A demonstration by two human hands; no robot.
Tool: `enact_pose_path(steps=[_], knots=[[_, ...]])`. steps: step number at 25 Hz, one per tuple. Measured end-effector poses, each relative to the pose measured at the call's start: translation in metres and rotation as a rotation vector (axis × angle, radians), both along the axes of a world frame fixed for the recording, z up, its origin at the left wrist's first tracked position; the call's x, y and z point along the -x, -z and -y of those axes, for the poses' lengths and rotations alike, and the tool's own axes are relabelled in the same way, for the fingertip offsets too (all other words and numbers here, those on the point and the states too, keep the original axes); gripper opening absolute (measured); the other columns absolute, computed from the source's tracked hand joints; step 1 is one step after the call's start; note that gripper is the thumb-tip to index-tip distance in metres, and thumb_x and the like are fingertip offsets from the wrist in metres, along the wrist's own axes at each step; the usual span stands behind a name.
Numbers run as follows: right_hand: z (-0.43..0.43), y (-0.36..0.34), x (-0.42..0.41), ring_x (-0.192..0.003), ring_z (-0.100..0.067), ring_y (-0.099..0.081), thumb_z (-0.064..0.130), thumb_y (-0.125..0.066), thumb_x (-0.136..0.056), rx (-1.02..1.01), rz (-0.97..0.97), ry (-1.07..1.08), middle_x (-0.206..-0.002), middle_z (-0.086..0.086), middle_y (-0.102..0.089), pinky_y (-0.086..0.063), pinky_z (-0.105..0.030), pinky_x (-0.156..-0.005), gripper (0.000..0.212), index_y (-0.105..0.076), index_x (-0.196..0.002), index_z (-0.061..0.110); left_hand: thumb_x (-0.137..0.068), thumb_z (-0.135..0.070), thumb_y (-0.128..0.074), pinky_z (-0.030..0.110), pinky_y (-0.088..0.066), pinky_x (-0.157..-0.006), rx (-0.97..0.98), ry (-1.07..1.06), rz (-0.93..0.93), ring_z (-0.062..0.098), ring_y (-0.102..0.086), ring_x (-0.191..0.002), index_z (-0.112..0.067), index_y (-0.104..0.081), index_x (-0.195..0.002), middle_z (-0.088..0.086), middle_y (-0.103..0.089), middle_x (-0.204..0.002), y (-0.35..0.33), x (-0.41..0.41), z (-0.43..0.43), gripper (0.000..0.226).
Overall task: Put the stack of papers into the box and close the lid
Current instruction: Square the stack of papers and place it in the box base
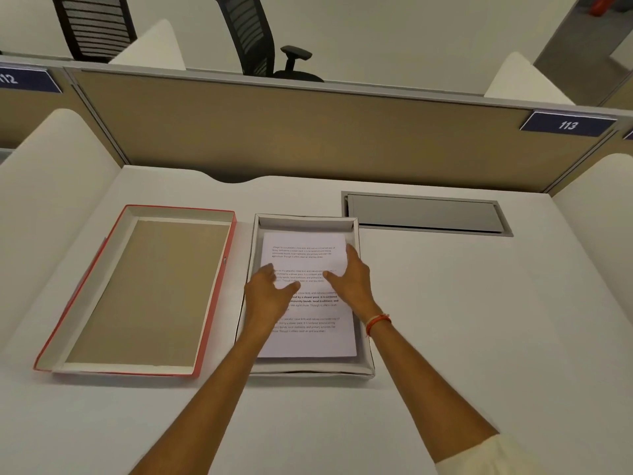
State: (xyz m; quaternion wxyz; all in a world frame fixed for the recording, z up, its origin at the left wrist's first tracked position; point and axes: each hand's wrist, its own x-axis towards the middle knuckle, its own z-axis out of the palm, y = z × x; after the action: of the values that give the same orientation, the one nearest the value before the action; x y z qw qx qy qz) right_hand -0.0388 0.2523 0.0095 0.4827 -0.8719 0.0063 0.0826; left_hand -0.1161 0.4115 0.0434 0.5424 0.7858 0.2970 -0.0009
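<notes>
A stack of white printed papers (308,341) lies flat inside the shallow white box (365,366) in the middle of the desk. My left hand (265,293) hovers over or rests on the stack's left part, fingers apart. Over the stack's right part is my right hand (349,279), also with spread fingers and an orange thread on its wrist. Neither hand grips anything. The box's lid (212,337), red outside and brown inside, lies upside down on the desk just left of the box.
A grey metal cable hatch (424,214) is set into the desk at the back right. A tan partition (308,132) with a "113" tag closes the back. White side dividers (51,200) flank the desk. Office chairs stand beyond the partition.
</notes>
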Motion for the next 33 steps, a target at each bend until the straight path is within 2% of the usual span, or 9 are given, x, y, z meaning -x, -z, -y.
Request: enact_pose_path(steps=[1,3,5,9,13,21,25,28,33], knots=[[-0.001,-0.004,-0.008,-0.13,-0.024,-0.052,0.018,-0.076,-0.084,0.011,0.01,-0.025,-0.143,-0.007,-0.053,-0.042,-0.022,-0.097,0.071,-0.039,-0.144,0.012,-0.075,-0.019,-0.084,0.037,-0.049,-0.101,0.21,-0.06,-0.063,0.029,-0.061,-0.119,-0.001,-0.053,-0.134,0.013,-0.062,-0.132,-0.005,0.004,0.005,0.069],[-0.002,-0.012,-0.027,-0.132,-0.024,-0.051,0.019,-0.074,-0.086,0.056,0.021,-0.106,-0.144,-0.009,-0.052,-0.037,-0.02,-0.097,0.07,-0.039,-0.145,0.009,-0.077,-0.012,-0.081,0.041,-0.053,-0.099,0.662,-0.146,-0.212,0.032,-0.065,-0.111,0.005,-0.06,-0.124,0.022,-0.066,-0.123,-0.013,0.017,0.012,0.054],[-0.004,-0.018,-0.046,-0.134,-0.025,-0.048,0.021,-0.072,-0.087,0.127,0.032,-0.206,-0.146,-0.01,-0.05,-0.037,-0.025,-0.104,0.067,-0.04,-0.145,0.01,-0.081,-0.004,-0.075,0.043,-0.056,-0.09,0.929,-0.189,-0.358,0.038,-0.066,-0.108,0.007,-0.061,-0.118,0.029,-0.066,-0.116,-0.018,0.031,0.018,0.042],[-0.011,-0.024,-0.078,-0.135,-0.028,-0.047,0.022,-0.069,-0.09,0.239,0.031,-0.37,-0.145,-0.009,-0.051,-0.04,-0.037,-0.111,0.06,-0.044,-0.143,0.011,-0.08,-0.001,-0.075,0.05,-0.053,-0.095,1.18,-0.269,-0.491,0.047,-0.064,-0.108,0.012,-0.053,-0.12,0.035,-0.061,-0.121,-0.017,0.05,0.021,0.047],[-0.019,-0.02,-0.1,-0.133,-0.028,-0.048,0.022,-0.066,-0.091,0.313,-0.015,-0.491,-0.144,-0.009,-0.052,-0.041,-0.04,-0.111,0.055,-0.047,-0.141,0.011,-0.082,0.003,-0.071,0.062,-0.044,-0.102,1.361,-0.342,-0.467,0.055,-0.056,-0.114,-0.008,-0.057,-0.116,0.034,-0.051,-0.131,-0.014,0.057,0.021,0.038],[-0.034,-0.013,-0.128,-0.13,-0.029,-0.05,0.023,-0.063,-0.093,0.402,-0.043,-0.601,-0.142,-0.012,-0.053,-0.041,-0.039,-0.11,0.052,-0.048,-0.14,0.008,-0.081,-0.004,-0.073,0.072,-0.041,-0.097,1.314,-0.371,-0.456,0.05,-0.055,-0.116,-0.017,-0.058,-0.113,0.023,-0.061,-0.127,-0.002,0.053,0.023,0.037],[-0.041,-0.009,-0.14,-0.117,-0.035,-0.057,0.016,-0.049,-0.099,0.469,-0.049,-0.656,-0.128,-0.018,-0.061,-0.046,-0.04,-0.101,0.031,-0.059,-0.126,0.002,-0.079,-0.004,-0.075,0.071,-0.042,-0.095,1.28,-0.416,-0.48,0.05,-0.056,-0.113,-0.016,-0.058,-0.108,0.021,-0.061,-0.125,0.004,0.049,0.025,0.036],[-0.045,-0.005,-0.146,-0.112,-0.035,-0.058,0.012,-0.041,-0.101,0.449,-0.084,-0.684,-0.122,-0.018,-0.064,-0.046,-0.039,-0.097,0.031,-0.063,-0.119,0.001,-0.075,-0.003,-0.076,0.074,-0.044,-0.087,1.277,-0.45,-0.489,0.049,-0.059,-0.107,-0.015,-0.059,-0.109,0.022,-0.063,-0.12,0.007,0.047,0.025,0.039],[-0.047,-0.002,-0.151,-0.109,-0.037,-0.06,0.011,-0.041,-0.1,0.358,-0.114,-0.642,-0.116,-0.02,-0.067,-0.048,-0.041,-0.095,0.032,-0.068,-0.112,-0.001,-0.079,-0.005,-0.075,0.073,-0.043,-0.091,1.275,-0.47,-0.499,0.051,-0.059,-0.107,-0.016,-0.058,-0.113,0.022,-0.061,-0.123,0.013,0.046,0.023,0.04]])
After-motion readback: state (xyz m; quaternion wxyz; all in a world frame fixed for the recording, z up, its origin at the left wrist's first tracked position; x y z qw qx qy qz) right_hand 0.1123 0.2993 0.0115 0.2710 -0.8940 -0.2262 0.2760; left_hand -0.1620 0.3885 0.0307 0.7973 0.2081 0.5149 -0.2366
